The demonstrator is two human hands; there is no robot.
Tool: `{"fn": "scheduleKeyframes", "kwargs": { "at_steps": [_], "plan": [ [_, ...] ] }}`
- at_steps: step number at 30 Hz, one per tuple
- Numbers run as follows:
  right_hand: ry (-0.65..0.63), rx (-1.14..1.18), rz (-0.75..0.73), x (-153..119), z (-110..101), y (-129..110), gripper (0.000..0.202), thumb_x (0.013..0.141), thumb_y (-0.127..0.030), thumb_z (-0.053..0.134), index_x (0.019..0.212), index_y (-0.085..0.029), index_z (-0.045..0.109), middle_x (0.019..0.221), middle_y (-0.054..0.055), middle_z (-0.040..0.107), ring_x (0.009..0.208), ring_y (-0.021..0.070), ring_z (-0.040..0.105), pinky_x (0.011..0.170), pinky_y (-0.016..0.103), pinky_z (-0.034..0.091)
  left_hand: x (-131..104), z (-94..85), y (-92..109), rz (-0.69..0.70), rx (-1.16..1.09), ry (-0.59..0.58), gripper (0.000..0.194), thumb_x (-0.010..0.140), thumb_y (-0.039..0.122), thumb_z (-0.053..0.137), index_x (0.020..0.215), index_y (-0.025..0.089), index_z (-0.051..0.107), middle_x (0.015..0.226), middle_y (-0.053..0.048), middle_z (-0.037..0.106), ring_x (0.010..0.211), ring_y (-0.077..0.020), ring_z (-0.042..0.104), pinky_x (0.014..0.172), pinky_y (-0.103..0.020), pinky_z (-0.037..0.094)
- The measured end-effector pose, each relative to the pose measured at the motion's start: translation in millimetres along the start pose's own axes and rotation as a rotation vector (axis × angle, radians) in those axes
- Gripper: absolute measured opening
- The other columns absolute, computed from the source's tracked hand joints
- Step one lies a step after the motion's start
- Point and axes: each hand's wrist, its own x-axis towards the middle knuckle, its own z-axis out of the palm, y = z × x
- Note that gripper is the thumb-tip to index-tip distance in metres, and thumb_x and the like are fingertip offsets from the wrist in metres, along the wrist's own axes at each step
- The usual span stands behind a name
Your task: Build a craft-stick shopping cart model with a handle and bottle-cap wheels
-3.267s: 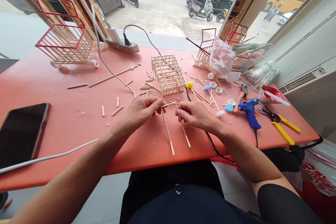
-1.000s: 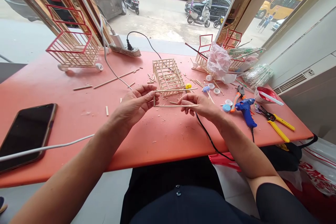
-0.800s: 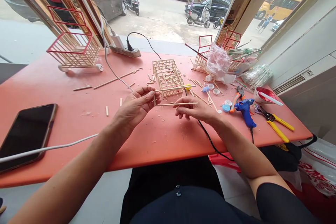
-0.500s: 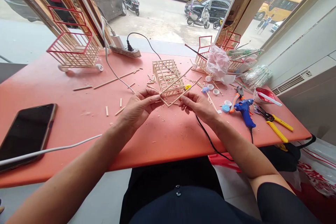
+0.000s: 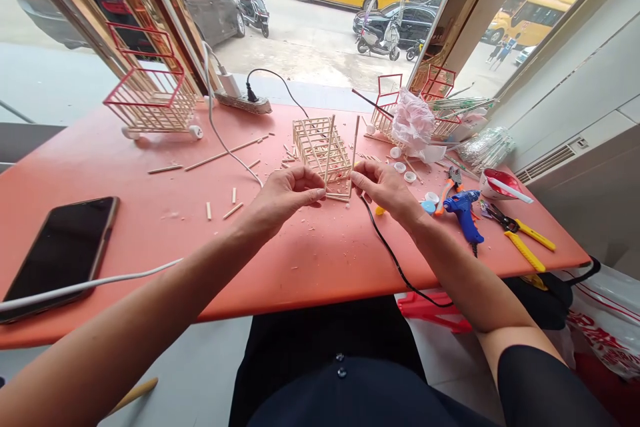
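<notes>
Between my hands is a U-shaped frame of thin wooden sticks (image 5: 329, 153), its two long sticks pointing up and away and a short crosspiece joining them at the bottom. My left hand (image 5: 293, 193) pinches its lower left corner between thumb and fingers. At the lower right, my right hand (image 5: 383, 188) grips the frame the same way. Just behind it, a small lattice basket (image 5: 320, 137) of pale sticks lies on the orange table (image 5: 260, 267), partly covered by the frame. Small offcuts and cut sticks (image 5: 233, 211) are scattered around.
A finished-looking miniature cart (image 5: 155, 103) with red rims stands at back left, near a power strip (image 5: 245, 103). A phone (image 5: 60, 247) lies at left. On the right are a blue glue gun (image 5: 465, 210), yellow-handled pliers (image 5: 525, 233), bottle caps and a pink plastic bag (image 5: 414, 117).
The stick frame has turned from slanting right to nearly upright, with its long sticks now roughly parallel. My right hand has shifted slightly right, and both hands keep hold of the frame.
</notes>
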Motion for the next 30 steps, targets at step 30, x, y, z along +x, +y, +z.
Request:
{"fn": "scheduleKeyframes", "kwargs": {
  "at_steps": [30],
  "plan": [
    [0.142, -0.870, -0.039, 82.1, 13.5, -8.0, 0.009, 0.095, -0.020, 0.062, 0.089, -0.020, 0.068, 0.086, 0.009, 0.071, 0.090, 0.0269, 0.062, 0.083, 0.037, 0.047, 38.2, -16.6, -21.0, 0.192, 0.221, 0.366, 0.015, 0.075, 0.022, 0.071, 0.088, 0.015, 0.072, 0.074, -0.003, 0.071, 0.062, -0.0142, 0.065, 0.053, -0.024, 0.053]
  ]
}}
